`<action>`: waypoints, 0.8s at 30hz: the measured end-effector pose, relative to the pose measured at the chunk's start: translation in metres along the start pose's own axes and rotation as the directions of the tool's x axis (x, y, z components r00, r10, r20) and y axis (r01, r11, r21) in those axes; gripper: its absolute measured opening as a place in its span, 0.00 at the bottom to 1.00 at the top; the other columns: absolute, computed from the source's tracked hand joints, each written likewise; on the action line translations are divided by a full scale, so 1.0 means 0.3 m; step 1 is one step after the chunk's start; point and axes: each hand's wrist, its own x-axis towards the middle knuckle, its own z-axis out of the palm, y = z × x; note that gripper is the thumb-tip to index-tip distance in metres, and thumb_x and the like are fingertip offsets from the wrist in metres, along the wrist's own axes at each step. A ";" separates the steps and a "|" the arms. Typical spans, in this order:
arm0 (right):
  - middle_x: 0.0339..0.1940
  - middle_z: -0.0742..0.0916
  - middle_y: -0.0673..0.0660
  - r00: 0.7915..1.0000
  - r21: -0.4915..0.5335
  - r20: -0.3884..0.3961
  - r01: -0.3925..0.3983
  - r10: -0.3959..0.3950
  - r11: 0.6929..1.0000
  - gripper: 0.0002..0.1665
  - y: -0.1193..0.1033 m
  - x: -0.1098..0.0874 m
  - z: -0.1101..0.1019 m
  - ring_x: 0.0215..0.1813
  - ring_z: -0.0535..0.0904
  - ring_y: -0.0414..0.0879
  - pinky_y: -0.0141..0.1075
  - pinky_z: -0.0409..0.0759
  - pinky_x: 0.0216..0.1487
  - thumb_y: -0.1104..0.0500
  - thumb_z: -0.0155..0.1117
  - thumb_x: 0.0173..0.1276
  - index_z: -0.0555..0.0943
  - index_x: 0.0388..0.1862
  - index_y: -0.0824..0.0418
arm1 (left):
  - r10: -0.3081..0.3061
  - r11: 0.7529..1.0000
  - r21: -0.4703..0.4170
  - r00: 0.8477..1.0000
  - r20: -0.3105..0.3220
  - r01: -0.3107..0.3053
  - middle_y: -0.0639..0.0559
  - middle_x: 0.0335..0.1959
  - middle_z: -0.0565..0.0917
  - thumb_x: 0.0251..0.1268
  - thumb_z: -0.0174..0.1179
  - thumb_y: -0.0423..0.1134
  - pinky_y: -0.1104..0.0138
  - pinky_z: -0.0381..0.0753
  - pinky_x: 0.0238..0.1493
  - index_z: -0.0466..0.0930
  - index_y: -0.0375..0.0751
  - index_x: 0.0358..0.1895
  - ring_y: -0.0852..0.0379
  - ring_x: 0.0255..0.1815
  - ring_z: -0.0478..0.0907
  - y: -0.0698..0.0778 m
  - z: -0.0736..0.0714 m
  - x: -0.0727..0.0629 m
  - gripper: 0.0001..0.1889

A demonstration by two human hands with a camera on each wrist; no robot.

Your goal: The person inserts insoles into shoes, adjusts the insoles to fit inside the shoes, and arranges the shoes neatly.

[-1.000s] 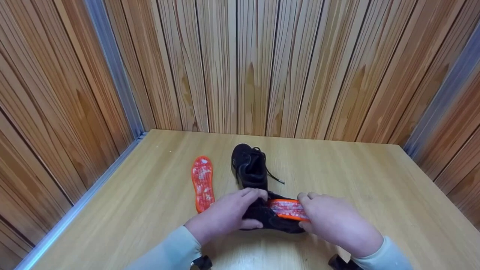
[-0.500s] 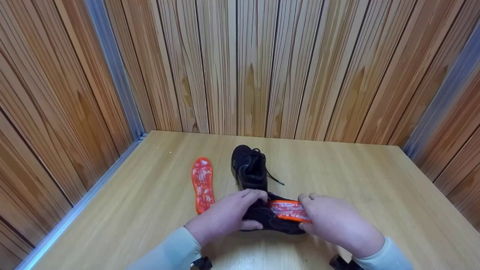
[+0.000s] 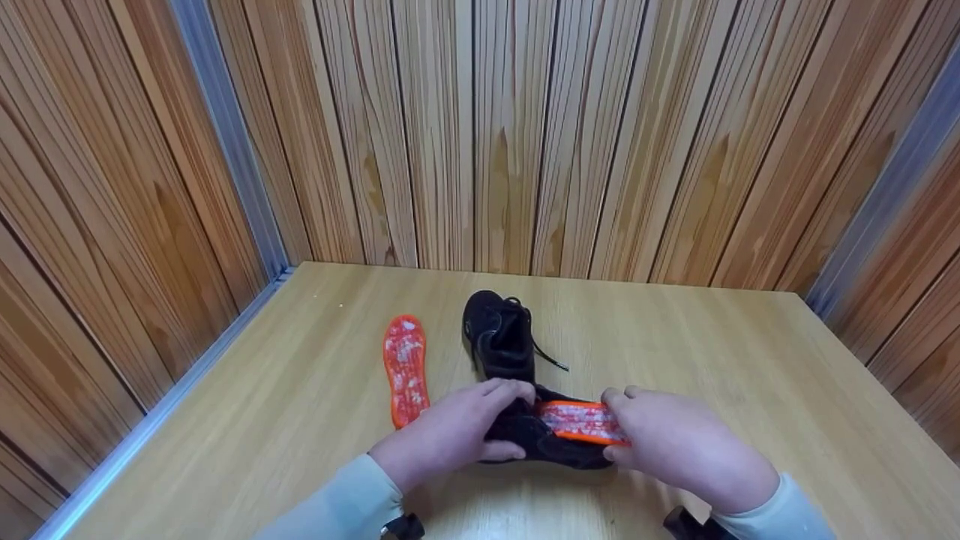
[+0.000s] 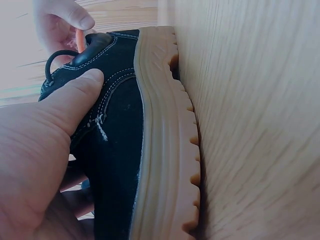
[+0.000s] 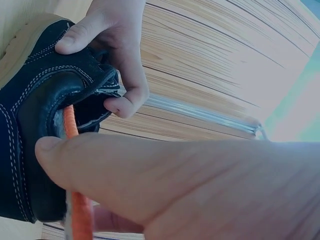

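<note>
Now blk shoe (image 3: 559, 448), upright on table (image 3: 712, 337), is gripped btwn thumb & fingers of L hand (image 3: 469, 424). Red insole (image 3: 579, 422), partway in shoe, is pinched by R hand (image 3: 682, 442); 2nd insole (image 3: 406, 367) seen nearby.

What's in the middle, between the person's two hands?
The nearer black shoe, with a red insole partly inside it. The head view shows both between the left hand and the right hand.
</note>
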 end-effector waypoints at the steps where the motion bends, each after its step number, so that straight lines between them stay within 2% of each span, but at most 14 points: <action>1: 0.44 0.87 0.56 1.000 0.002 0.003 -0.003 0.003 1.000 0.38 0.001 0.000 -0.002 0.38 0.82 0.49 0.52 0.87 0.42 0.47 0.85 0.62 0.81 0.65 0.64 | 0.001 1.000 -0.003 1.000 -0.001 -0.001 0.58 0.70 0.83 0.70 0.74 0.57 0.55 0.86 0.69 0.73 0.60 0.71 0.56 0.66 0.85 0.000 0.000 0.000 0.31; 7: 0.46 0.88 0.57 1.000 0.008 0.020 -0.011 0.010 1.000 0.40 0.004 -0.001 -0.009 0.40 0.83 0.50 0.53 0.88 0.44 0.47 0.86 0.62 0.81 0.66 0.65 | 0.007 1.000 -0.014 1.000 -0.004 -0.007 0.58 0.70 0.83 0.70 0.74 0.58 0.56 0.86 0.68 0.72 0.61 0.71 0.57 0.66 0.85 -0.001 0.000 -0.002 0.31; 21: 0.40 0.86 0.54 1.000 -0.030 -0.005 0.013 -0.013 0.999 0.32 0.019 -0.001 -0.008 0.36 0.79 0.47 0.50 0.85 0.40 0.46 0.85 0.61 0.82 0.55 0.64 | 0.035 0.999 0.021 0.999 -0.021 -0.034 0.58 0.71 0.82 0.70 0.74 0.58 0.57 0.85 0.70 0.73 0.58 0.71 0.57 0.67 0.85 -0.001 0.001 -0.001 0.32; 24: 0.40 0.86 0.54 1.000 -0.026 0.009 0.007 -0.006 1.000 0.33 0.020 -0.001 -0.010 0.36 0.79 0.47 0.50 0.86 0.41 0.46 0.85 0.62 0.82 0.56 0.65 | 0.034 0.999 0.023 0.999 -0.022 -0.034 0.58 0.71 0.82 0.70 0.74 0.58 0.57 0.86 0.69 0.73 0.58 0.71 0.56 0.67 0.85 -0.002 0.001 0.000 0.32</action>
